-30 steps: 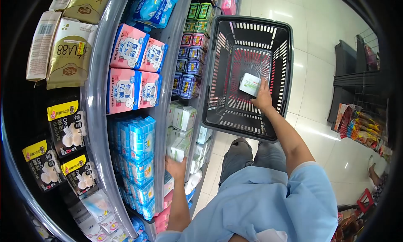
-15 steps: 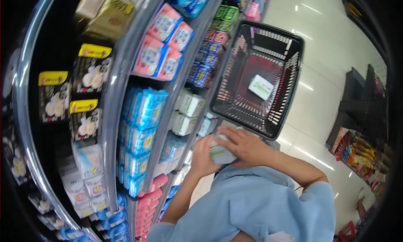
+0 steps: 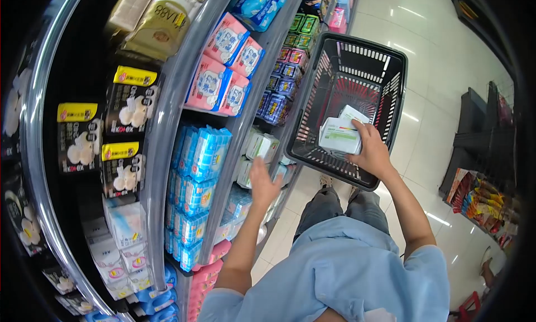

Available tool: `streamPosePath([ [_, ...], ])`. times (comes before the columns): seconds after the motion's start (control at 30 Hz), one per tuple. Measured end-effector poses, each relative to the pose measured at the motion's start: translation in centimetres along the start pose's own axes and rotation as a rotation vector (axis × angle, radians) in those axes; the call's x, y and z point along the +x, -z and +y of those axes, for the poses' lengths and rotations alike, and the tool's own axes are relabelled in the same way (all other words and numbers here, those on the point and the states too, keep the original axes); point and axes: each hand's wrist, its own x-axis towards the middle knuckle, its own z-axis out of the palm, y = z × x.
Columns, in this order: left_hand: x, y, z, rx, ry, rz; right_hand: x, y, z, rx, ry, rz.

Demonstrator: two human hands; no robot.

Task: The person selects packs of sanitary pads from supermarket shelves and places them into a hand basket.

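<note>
My right hand (image 3: 371, 150) grips a white and green package (image 3: 340, 135) by its right side, over the lower part of the black shopping basket (image 3: 304, 153). Another white package (image 3: 354, 114) lies in the basket, partly covered by the held one. My left hand (image 3: 263, 182) is empty with its fingers apart, in front of the shelf. Just beyond it, white and green packages (image 3: 261, 146) are stacked on the shelf.
Shelves on the left hold blue packs (image 3: 202, 154), pink boxes (image 3: 209, 83) and black packs with yellow labels (image 3: 132, 105). A dark rack with colourful snack bags (image 3: 486, 202) stands at the right. Part of another person (image 3: 488, 273) shows at the lower right.
My right hand has carried the second package from near my body up into the basket. My left hand has let go of it and moved left towards the shelf, fingers spread.
</note>
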Motion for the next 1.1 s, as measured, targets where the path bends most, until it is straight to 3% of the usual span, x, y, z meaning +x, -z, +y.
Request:
streamPosePath([
  [0.07,0.8,-1.4,-4.4,0.150,0.115,0.035,0.7,-3.1,1.9,-0.050,-0.094,-0.036],
  [0.13,1.8,-1.2,-7.0,0.264,0.090,0.063,1.5,-5.6,3.8,-0.143,-0.168,-0.125],
  [0.2,3.9,0.0,-6.9,0.125,0.365,-0.110,2.6,-7.3,4.8,-0.254,-0.264,-0.300],
  [0.37,8.5,-7.4,-16.6,0.121,0.511,0.011,4.1,-10.9,7.5,-0.221,-0.336,-0.257],
  [0.43,9.6,-5.9,-14.5,0.020,0.496,-0.034,4.7,-11.1,7.5,-0.167,-0.321,-0.228],
  [0.5,10.3,-1.4,-7.6,0.032,0.664,-0.246,4.8,-11.8,7.6,-0.137,-0.324,-0.187],
  [0.63,11.5,0.5,-4.2,-0.037,0.778,-0.298,4.9,-13.1,7.6,-0.130,-0.382,-0.198],
  [0.8,12.2,-5.6,-13.0,0.253,0.658,-0.121,5.2,-15.7,7.5,-0.342,-0.443,-0.133],
  [0.9,12.2,-3.1,-11.6,-0.008,0.462,-0.111,4.7,-15.3,7.4,-0.322,-0.478,-0.153],
  [1.07,12.7,-6.8,-15.8,0.154,0.452,0.040,2.7,-15.5,9.0,-0.581,-0.425,-0.044],
  [1.1,12.8,-6.9,-15.6,0.162,0.458,0.040,2.4,-15.0,9.2,-0.595,-0.436,-0.108],
])
